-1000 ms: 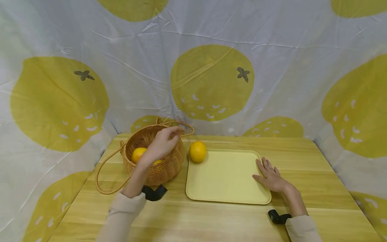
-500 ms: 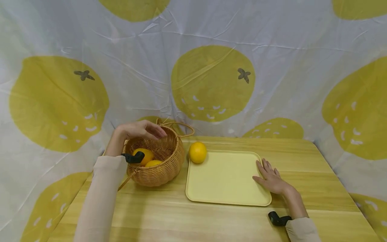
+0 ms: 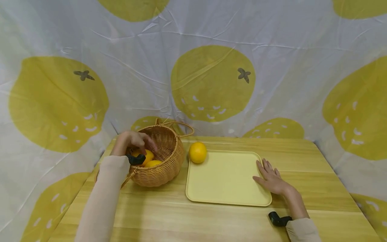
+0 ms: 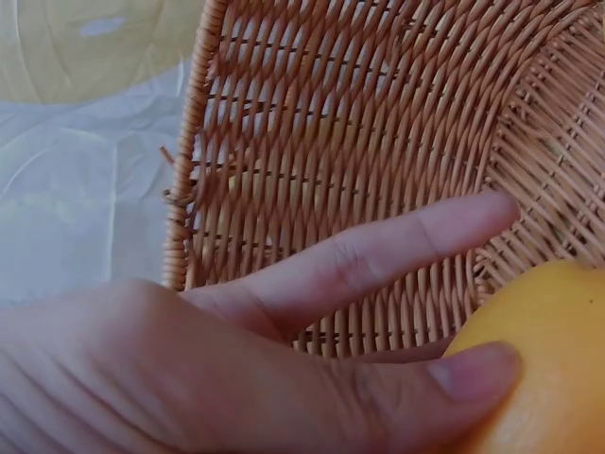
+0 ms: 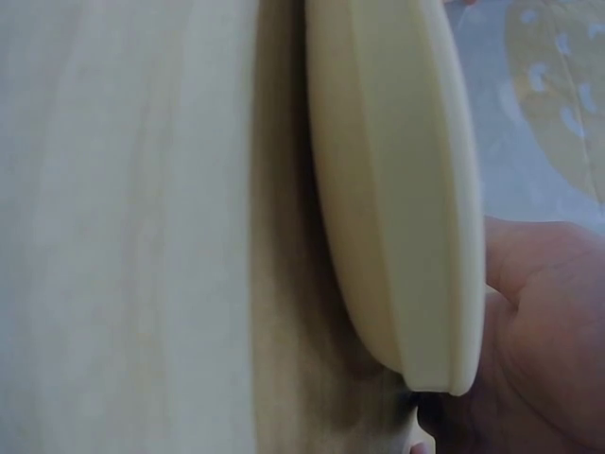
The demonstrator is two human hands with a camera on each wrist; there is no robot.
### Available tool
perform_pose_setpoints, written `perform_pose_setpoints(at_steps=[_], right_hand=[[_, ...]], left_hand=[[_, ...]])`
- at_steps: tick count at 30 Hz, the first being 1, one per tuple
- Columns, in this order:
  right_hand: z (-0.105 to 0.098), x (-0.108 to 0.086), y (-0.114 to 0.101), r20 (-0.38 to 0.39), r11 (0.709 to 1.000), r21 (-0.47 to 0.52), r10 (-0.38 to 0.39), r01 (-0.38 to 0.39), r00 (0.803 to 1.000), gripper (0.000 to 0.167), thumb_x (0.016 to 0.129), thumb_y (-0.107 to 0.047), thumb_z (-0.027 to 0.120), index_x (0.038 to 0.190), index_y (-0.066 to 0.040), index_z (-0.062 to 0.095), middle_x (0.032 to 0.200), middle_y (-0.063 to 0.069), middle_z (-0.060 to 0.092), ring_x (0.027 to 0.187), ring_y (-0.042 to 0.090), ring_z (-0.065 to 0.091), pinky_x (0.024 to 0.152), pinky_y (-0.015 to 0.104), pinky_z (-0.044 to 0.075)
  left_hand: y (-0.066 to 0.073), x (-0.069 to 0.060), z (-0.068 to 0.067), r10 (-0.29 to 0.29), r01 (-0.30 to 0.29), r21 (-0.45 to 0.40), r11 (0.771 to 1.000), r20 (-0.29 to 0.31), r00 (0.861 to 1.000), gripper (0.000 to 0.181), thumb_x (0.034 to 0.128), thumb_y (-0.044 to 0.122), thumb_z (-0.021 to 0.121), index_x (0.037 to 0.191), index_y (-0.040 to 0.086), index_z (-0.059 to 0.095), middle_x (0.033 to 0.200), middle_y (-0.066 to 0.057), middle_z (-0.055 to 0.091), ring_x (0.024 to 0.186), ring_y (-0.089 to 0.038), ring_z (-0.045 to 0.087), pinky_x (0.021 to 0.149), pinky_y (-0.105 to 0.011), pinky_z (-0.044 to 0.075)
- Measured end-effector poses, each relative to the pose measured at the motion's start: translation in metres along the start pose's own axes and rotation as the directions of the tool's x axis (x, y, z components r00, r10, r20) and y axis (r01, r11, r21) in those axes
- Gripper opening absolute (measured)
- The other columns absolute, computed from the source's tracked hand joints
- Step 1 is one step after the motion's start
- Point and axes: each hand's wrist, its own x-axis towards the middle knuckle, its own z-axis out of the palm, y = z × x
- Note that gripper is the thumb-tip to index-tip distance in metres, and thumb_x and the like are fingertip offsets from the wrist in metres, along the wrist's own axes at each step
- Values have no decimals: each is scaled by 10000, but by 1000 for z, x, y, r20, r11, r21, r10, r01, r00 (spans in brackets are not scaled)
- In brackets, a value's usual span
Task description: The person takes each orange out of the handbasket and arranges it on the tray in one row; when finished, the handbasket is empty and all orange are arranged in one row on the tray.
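Note:
In the head view my left hand (image 3: 135,139) reaches over the left rim into a wicker basket (image 3: 161,176). Two oranges show inside: the upper orange (image 3: 148,155) lies under my hand, and a second orange (image 3: 153,163) lies nearer the front wall. From the left wrist, my thumb (image 4: 477,374) touches an orange (image 4: 558,345), while the index finger (image 4: 378,253) extends straight, apart from it; the other fingers are hidden. My right hand (image 3: 273,180) rests with spread fingers on the right edge of a pale yellow tray (image 3: 223,181).
A third orange (image 3: 198,152) sits at the tray's back left corner, beside the basket. One basket handle (image 3: 188,129) sticks out behind toward the right. The wooden table (image 3: 187,222) backs onto a lemon-print cloth (image 3: 281,84).
My left hand has drawn back left from above the basket's middle, then lowered into it until the thumb meets an orange. The right hand and tray stay put.

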Motion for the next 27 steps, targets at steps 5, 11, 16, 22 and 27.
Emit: perform_pose_setpoints(at_steps=[5,11,16,22,27], right_hand=[[0,0,-1,2,1000,4,1,-1,1000,821,1099,-348,489,1632,68,23,1666,339,-197,1529,535,-228,1150,728,-225],[-1,2,-2,-5,1000,-5,-7,7,1000,813,1100,-336,486,1629,74,23,1664,343,-196,1528,538,-229,1148,728,-229],[-1,2,-2,-2,1000,-2,-7,7,1000,820,1099,-344,488,1631,68,19,1665,338,-201,1528,533,-235,1149,725,-231],[0,2,-3,-2,1000,3,-5,5,1000,826,1097,-348,491,1631,66,17,1667,334,-201,1530,527,-238,1150,724,-232],[0,2,-3,-5,1000,3,-7,7,1000,817,1099,-339,488,1630,72,22,1665,340,-198,1528,533,-234,1147,726,-233]], left_hand=[[-4,4,1,-7,6,7,1000,31,999,413,978,-80,583,1387,-41,622,1544,-218,521,1464,-405,449,1142,-431,484],[-6,6,2,-17,17,31,999,-7,1000,333,1009,60,640,1330,-25,675,1495,-205,576,1409,-348,523,1124,-411,495],[-8,5,4,-21,22,40,999,-30,999,346,1032,178,643,1333,14,682,1467,-175,599,1342,-283,561,1113,-396,487],[-11,5,6,-19,21,31,999,-56,998,368,1035,235,643,1342,36,679,1460,-157,599,1309,-244,566,1129,-431,460],[-9,9,9,94,-88,45,995,-138,986,391,1047,202,615,1378,-4,638,1492,-185,569,1409,-353,483,1205,-529,370]])
